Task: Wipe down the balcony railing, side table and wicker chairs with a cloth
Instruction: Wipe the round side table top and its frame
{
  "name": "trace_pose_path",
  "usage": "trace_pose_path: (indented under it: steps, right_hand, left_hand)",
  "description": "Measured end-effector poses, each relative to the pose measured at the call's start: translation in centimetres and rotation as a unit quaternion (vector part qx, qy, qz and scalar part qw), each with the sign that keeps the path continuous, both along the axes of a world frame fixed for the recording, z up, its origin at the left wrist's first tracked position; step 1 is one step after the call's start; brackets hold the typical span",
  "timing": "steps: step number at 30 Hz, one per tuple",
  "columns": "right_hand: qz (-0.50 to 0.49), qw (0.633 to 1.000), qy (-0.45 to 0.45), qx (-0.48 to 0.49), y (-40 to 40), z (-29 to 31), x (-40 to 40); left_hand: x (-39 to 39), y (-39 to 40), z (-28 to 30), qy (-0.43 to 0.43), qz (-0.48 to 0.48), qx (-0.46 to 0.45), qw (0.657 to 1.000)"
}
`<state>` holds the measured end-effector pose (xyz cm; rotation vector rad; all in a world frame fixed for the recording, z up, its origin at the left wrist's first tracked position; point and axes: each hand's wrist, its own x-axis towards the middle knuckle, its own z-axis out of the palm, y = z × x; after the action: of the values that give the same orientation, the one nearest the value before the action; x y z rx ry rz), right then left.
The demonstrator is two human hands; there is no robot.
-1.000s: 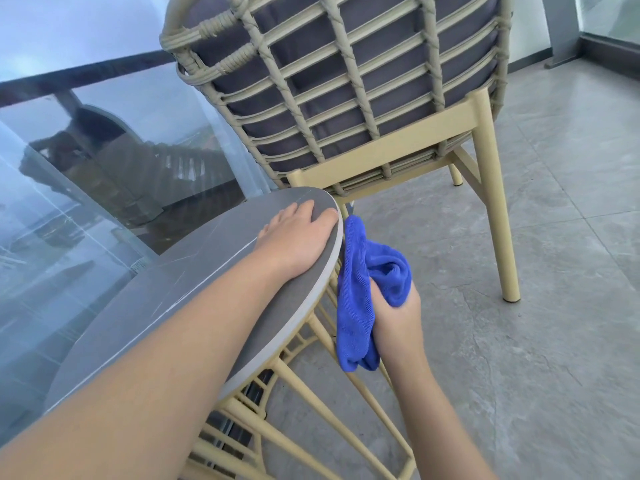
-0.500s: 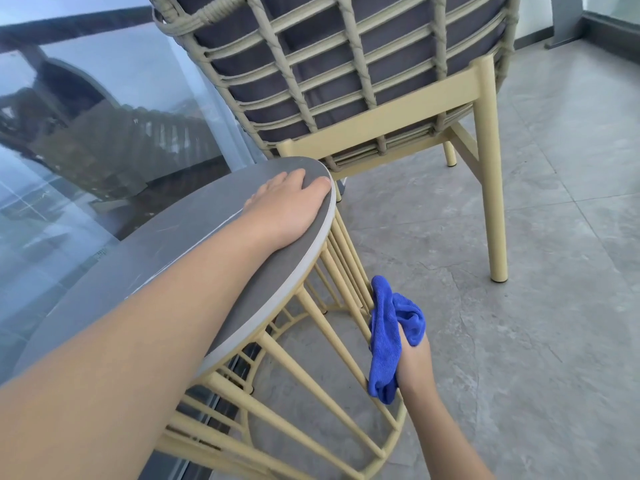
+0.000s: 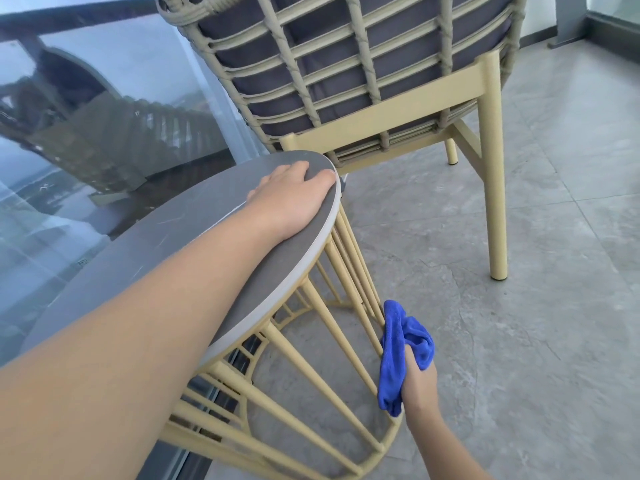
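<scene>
The left hand (image 3: 294,199) is lying flat, fingers straight, steadying the round grey-topped side table (image 3: 145,251) (probably against tipping) while the right hand (image 3: 417,379) is gripping the bunched blue microfibre cloth (image 3: 394,355) against its slanted yellow metal legs (image 3: 360,271).

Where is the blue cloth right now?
The blue cloth is low and right of centre in the head view, gripped by the right hand against the side table's yellow spindles.

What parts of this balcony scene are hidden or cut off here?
Head view only:
- Right hand's fingers: wrapped in the blue cloth.
- Chair top and seat: cut off by the upper edge, seen from behind.
- Table near side: covered by the left hand's forearm.
- Railing: runs off the left edge.
</scene>
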<state>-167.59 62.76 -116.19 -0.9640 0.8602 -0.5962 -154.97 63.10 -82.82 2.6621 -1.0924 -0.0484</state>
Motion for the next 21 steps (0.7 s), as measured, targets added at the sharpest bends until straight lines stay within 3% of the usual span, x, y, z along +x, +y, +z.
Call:
trace_pose_path:
  steps: [4,9,15,21]
  right_hand:
    - [-0.017,0.998,-0.060,-0.002,0.2,3.1,0.5]
    - [-0.044,0.992,-0.098,-0.060,0.8,7.5,0.9]
    - [-0.084,0.961,-0.230,-0.125,1.5,15.0,0.0]
    - [-0.107,0.935,-0.291,-0.171,2.5,20.0,-1.0]
  left_hand:
    - [-0.8,0.5,0.3,-0.015,-0.024,-0.074,0.997]
    - [-2.0,1.6,0.5,-0.109,-0.050,-0.180,0.976]
    - [-3.0,3.3,1.7,-0.077,-0.098,-0.056,0.991]
    - [-6.3,10.0,2.0,-0.066,-0.116,0.035,0.990]
